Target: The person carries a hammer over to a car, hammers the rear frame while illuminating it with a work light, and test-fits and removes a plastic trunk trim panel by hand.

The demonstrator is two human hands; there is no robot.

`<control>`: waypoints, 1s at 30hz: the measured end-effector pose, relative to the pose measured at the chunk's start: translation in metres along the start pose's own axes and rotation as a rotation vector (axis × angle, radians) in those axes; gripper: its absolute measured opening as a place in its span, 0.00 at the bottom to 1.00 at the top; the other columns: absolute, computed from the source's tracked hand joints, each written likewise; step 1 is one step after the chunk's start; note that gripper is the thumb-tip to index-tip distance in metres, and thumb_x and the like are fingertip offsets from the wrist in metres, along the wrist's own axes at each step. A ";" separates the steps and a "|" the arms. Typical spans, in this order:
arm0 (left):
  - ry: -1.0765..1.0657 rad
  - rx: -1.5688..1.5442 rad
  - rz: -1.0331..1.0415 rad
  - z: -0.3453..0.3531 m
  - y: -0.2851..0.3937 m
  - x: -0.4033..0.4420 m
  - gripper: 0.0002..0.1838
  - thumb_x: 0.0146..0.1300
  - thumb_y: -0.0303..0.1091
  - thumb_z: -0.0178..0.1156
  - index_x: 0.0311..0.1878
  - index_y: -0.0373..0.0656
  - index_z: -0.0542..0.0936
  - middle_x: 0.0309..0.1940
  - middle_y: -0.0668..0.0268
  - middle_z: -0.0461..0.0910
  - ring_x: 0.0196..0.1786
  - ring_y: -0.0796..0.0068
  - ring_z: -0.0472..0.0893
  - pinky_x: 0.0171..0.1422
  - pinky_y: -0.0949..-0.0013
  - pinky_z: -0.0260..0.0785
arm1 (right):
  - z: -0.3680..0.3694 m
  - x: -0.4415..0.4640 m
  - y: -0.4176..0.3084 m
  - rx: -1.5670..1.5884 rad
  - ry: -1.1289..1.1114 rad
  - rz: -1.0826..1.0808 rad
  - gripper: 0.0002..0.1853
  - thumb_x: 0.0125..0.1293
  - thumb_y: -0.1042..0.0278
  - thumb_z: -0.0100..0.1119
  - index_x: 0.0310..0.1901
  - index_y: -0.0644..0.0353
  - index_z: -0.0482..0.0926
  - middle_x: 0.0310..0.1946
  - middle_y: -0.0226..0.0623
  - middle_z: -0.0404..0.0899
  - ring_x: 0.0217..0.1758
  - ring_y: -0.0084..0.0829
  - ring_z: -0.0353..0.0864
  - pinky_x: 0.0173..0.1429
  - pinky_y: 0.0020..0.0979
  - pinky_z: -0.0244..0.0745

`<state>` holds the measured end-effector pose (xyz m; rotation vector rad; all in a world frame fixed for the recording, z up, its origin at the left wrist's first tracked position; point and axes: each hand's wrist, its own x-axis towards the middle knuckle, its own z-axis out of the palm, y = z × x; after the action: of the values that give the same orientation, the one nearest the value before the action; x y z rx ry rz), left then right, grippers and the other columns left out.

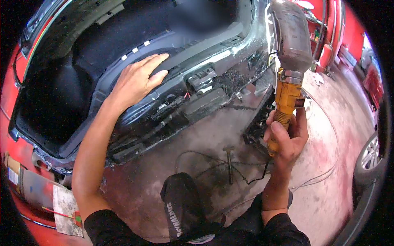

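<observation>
My left hand [141, 78] rests on the black trim at the rear edge of a car's open trunk [180, 57], fingers spread and holding nothing. At the right, my right hand [287, 137] is wrapped round the ribbed lower part of a yellow power tool [287, 92]. The tool stands roughly upright, its dark head in front of a large dark rounded part [292, 39]. Below my left hand, the bare rear panel [201, 84] of the car shows brackets and a small latch area.
A hammer [230, 164] lies on the floor among dark cables [197, 153]. A black part [258, 123] stands beside the car's corner. A car wheel [369, 153] is at the far right. At lower left is a stained white board [65, 209].
</observation>
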<state>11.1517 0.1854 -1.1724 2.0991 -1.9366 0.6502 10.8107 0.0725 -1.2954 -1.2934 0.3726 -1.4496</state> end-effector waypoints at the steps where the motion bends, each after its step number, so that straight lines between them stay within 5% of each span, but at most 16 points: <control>1: -0.004 -0.005 0.002 0.001 -0.002 -0.001 0.27 0.74 0.44 0.60 0.72 0.45 0.76 0.68 0.50 0.78 0.69 0.47 0.78 0.75 0.55 0.68 | 0.001 0.000 0.000 -0.001 0.000 -0.001 0.38 0.63 0.70 0.62 0.75 0.69 0.62 0.37 0.43 0.82 0.24 0.24 0.77 0.28 0.24 0.72; 12: -0.170 -0.232 -0.196 -0.007 -0.001 0.009 0.38 0.67 0.55 0.67 0.76 0.46 0.72 0.72 0.49 0.75 0.74 0.52 0.74 0.78 0.57 0.63 | -0.002 0.002 -0.004 0.053 0.018 -0.024 0.35 0.63 0.71 0.62 0.72 0.69 0.65 0.36 0.43 0.82 0.23 0.23 0.77 0.28 0.24 0.72; 15: -0.172 -0.289 -0.162 -0.002 -0.011 0.016 0.44 0.64 0.57 0.70 0.76 0.39 0.71 0.70 0.48 0.77 0.72 0.54 0.76 0.77 0.59 0.64 | -0.005 0.002 -0.006 0.032 0.016 -0.008 0.35 0.63 0.71 0.63 0.72 0.69 0.65 0.36 0.43 0.82 0.23 0.23 0.77 0.28 0.24 0.72; 21: -0.334 -0.339 -0.201 -0.013 -0.013 0.028 0.41 0.63 0.50 0.70 0.77 0.44 0.70 0.76 0.49 0.70 0.77 0.55 0.70 0.82 0.56 0.58 | -0.012 -0.001 -0.009 0.037 -0.028 0.002 0.39 0.62 0.71 0.64 0.75 0.69 0.62 0.37 0.44 0.83 0.24 0.23 0.78 0.29 0.23 0.73; 30: -0.159 -0.397 -0.191 -0.001 -0.036 0.033 0.41 0.60 0.51 0.74 0.73 0.42 0.76 0.69 0.52 0.78 0.71 0.60 0.76 0.76 0.62 0.64 | -0.016 0.001 -0.012 -0.012 0.030 -0.017 0.41 0.61 0.68 0.65 0.75 0.70 0.62 0.38 0.45 0.82 0.26 0.25 0.78 0.29 0.23 0.74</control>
<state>11.1884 0.1604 -1.1516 2.0873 -1.7326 0.0535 10.7914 0.0691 -1.2909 -1.2882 0.3914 -1.4840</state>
